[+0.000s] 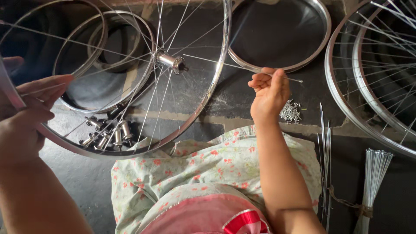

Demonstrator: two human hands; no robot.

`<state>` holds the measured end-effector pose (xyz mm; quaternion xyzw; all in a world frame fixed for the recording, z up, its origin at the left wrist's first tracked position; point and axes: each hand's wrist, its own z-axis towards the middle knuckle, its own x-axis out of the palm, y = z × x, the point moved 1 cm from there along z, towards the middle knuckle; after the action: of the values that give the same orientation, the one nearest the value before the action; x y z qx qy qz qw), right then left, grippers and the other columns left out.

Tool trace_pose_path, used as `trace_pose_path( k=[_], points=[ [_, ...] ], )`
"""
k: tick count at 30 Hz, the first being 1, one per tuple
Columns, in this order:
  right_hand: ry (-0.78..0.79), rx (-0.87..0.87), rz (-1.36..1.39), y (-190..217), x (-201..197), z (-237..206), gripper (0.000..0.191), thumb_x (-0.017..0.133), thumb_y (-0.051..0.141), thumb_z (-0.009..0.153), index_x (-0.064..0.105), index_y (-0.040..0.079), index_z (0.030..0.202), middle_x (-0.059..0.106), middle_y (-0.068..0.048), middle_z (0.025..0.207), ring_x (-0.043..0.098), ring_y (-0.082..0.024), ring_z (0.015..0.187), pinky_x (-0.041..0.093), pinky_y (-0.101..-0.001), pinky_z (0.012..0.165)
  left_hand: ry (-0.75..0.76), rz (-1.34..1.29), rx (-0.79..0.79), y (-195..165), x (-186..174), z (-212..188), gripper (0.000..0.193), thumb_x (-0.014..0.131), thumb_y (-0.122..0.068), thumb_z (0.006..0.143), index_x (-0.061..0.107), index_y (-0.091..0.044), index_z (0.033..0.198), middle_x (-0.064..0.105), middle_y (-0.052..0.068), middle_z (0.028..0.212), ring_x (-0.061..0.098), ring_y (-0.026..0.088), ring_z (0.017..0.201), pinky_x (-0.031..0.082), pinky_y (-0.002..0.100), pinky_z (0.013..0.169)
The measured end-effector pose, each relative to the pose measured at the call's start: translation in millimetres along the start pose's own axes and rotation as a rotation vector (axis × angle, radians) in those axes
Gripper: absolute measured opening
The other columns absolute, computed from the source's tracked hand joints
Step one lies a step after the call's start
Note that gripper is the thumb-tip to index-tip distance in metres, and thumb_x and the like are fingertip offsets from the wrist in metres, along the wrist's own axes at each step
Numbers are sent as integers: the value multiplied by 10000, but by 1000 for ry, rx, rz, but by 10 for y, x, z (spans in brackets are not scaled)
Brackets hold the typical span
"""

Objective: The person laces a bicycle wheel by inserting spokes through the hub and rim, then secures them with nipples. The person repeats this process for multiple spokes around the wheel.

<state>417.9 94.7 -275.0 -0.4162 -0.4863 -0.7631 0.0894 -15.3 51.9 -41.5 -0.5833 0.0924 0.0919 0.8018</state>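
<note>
The dark grey, scuffed concrete floor carries everything. At twelve o'clock lies a bare shiny steel wheel rim; at ten o'clock two more empty steel rims lie overlapping. At three o'clock rest spoked silver wheels. Near centre sits a small heap of silver spoke nipples. At eight o'clock a cluster of metal wheel hubs lies. At four o'clock loose thin spokes and a tied bundle of spokes lie.

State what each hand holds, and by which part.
Left hand grips the shiny metal spoked bicycle wheel by its rim. Right hand pinches a thin silver spoke near its outer end.
</note>
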Motion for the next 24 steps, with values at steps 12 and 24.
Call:
trace_pose_path(
  k=[12,24],
  points=[
    [26,-1,21,-143,24,-36,360,544,384,1096,626,33,1085,715,-121,889,695,-189,785,599,-350,739,66,-1,8,52,-5,27,850,423,179,757,285,-57,1561,614,309,1289,617,402,1328,392,509,1298],
    [65,480,324,-551,172,-171,341,569,315,1062,629,6,1194,718,-128,1065,701,-203,949,591,-389,924,-34,-118,-29,-252,336,-212,839,444,165,688,315,-44,1490,665,266,1247,654,393,1344,433,476,1262]
  ],
)
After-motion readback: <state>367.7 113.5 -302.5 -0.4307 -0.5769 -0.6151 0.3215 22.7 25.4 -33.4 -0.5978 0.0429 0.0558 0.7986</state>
